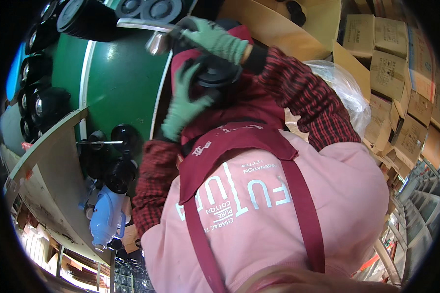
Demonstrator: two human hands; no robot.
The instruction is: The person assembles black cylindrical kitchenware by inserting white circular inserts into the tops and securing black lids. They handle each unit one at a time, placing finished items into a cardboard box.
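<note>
Green-gloved left hand [183, 102] curves its fingers [182, 80] around a black round part [219, 75], probably to steady it beside the desk [120, 88] edge; the right hand's [209, 38] hold cannot be told.

A green work surface [117, 85] stretched along the left, crossed by a white strip [86, 68]. A pale panel [51, 178] stood at its lower end, and a light-blue jug with a handle [106, 215] sat beside that panel. At the upper right, an open cardboard box [322, 22] spread its flaps, with a clear plastic bag [346, 93] bunched just below. Brown cartons [388, 71] were stacked beyond it. Grey shapes [420, 210], perhaps shelving, curved along the blurred lower-right rim.
</note>
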